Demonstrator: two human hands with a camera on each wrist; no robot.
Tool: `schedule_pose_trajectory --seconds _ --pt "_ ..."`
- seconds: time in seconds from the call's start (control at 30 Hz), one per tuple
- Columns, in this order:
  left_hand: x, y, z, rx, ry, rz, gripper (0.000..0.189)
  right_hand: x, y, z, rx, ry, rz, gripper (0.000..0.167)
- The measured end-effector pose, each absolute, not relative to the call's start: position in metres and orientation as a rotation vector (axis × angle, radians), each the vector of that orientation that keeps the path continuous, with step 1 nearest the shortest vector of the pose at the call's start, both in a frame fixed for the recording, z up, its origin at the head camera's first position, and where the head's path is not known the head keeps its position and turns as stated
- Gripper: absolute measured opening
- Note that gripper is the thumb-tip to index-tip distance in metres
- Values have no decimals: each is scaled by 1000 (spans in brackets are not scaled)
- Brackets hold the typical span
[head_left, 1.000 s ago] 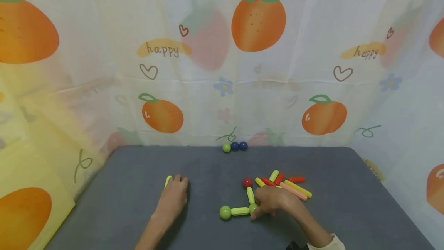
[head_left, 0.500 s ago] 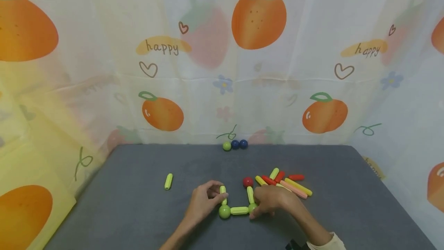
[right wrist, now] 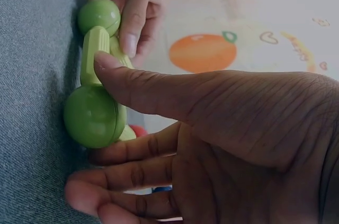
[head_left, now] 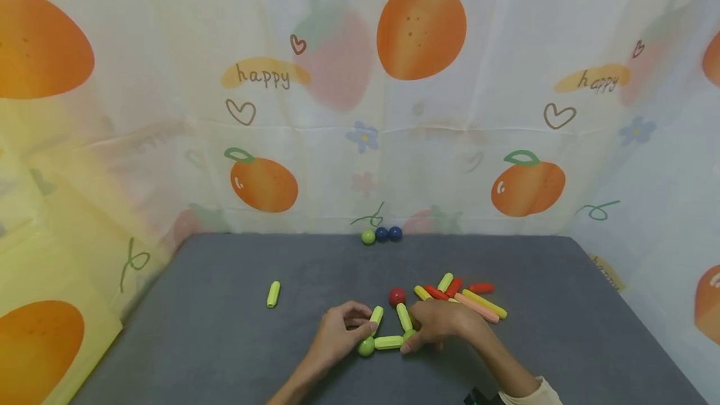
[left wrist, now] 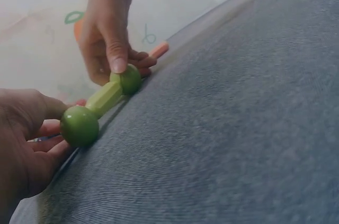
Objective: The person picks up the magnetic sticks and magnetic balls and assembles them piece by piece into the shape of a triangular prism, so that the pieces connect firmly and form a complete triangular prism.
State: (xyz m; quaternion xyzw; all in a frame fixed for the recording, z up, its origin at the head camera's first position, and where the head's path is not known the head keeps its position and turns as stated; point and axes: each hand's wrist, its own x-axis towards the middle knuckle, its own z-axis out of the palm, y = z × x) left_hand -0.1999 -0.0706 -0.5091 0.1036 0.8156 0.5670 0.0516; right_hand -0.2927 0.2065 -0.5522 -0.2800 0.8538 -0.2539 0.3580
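Left hand [head_left: 336, 333] pinches a pale green stick [head_left: 376, 315] at the left green ball [head_left: 366, 347], right hand [head_left: 443, 322] grips the right green ball [right wrist: 91, 118] on the grey table [head_left: 214, 342], so I'd brace that side and push straight, not sideways.

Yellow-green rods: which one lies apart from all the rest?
The yellow-green rod lying alone left of the left hand; the other rods are by that hand and the right hand, or in the mixed rod pile.
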Motion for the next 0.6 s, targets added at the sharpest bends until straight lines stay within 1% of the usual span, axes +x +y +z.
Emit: schedule_pose_trajectory --seconds 0.07,0.2,0.33,0.6 --pt "-199 -69 -510 326 2475 1741 21 -292 206 -554 -740 2183 -696 52" --pt "-198 -66 -510 332 2511 1718 19 -291 204 -554 -746 2155 -739 53" --pt "-197 -64 -510 320 2571 1692 18 -291 203 -551 -759 2161 -716 54" --pt "-196 -56 -517 325 2675 1722 13 -289 202 -548 -772 2147 -704 50"
